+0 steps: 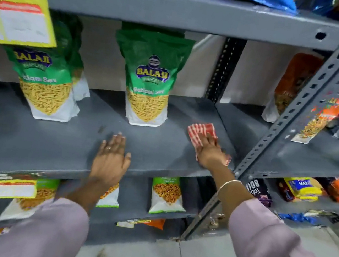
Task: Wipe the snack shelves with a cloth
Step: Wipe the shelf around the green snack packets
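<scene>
A grey metal shelf (pixel 31 141) runs across the middle of the head view. My right hand (pixel 210 150) presses a red-and-white striped cloth (pixel 202 130) flat on the shelf's right end, close to the upright post. Part of the cloth shows ahead of my fingers and a corner shows behind my wrist. My left hand (pixel 111 159) lies palm down on the bare shelf near its front edge, fingers spread, holding nothing. Two green snack bags stand on the shelf: one at centre (pixel 150 82), one to the left (pixel 44 80).
A slotted grey post (pixel 292 115) slants up at the right, with a neighbouring shelf (pixel 312 159) of orange and purple packets beyond it. A yellow price tag (pixel 16 19) hangs from the shelf above. Lower shelves hold more snack packets (pixel 166 195). Grey floor lies below.
</scene>
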Tool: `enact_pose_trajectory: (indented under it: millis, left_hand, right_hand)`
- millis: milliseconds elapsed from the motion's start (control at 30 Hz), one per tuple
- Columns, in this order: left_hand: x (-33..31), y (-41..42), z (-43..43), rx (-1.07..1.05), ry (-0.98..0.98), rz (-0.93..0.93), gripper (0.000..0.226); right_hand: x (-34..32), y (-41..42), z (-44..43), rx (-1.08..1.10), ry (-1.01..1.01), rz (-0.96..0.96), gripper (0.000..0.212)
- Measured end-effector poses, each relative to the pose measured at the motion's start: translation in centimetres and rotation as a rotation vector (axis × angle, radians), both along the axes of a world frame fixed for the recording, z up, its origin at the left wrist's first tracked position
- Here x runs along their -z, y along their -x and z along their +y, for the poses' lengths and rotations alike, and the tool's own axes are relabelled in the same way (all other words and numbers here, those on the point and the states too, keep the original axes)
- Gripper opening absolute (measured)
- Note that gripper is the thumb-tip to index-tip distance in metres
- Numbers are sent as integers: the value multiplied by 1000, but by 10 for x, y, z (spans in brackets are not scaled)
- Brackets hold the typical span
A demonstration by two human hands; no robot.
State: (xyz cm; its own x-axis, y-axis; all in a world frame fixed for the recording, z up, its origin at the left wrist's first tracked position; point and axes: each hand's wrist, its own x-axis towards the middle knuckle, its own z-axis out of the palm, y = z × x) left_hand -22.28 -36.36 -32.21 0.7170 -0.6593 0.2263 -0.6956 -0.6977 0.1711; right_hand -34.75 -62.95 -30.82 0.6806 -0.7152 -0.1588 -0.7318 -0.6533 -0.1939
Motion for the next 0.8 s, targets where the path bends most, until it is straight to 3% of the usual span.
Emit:
enact_pose_trajectory:
  millis: [100, 167, 233, 333, 433, 500, 567, 800]
  left_hand:
    - [6, 38, -58, 61, -47, 34, 64]
    - [7, 48, -70, 76, -124, 44, 62]
    - [8, 53, -77, 60, -194, 40, 62]
    - [9, 53, -73, 34, -241, 39, 66]
    - [7, 49, -72, 1, -240, 73, 69]
    - [8, 48, -72, -4, -219, 64, 68]
    - [11, 47, -72, 1, -180, 67, 72]
    - [11, 45, -72, -11, -239, 37, 91]
  right_hand:
    - [10, 10, -42, -82, 59, -80, 68]
    - [12, 10, -52, 9, 79, -185, 73]
    - [11, 4, -64, 160, 37, -281, 64]
    - [6, -9, -53, 206, 49, -354, 58]
    - [9, -24, -14, -57, 133, -272, 68]
    - [12, -34, 20, -357, 171, -214, 61]
    - [12, -44, 32, -491, 143, -216, 53]
    - [13, -47, -37, -191, 101, -313, 62]
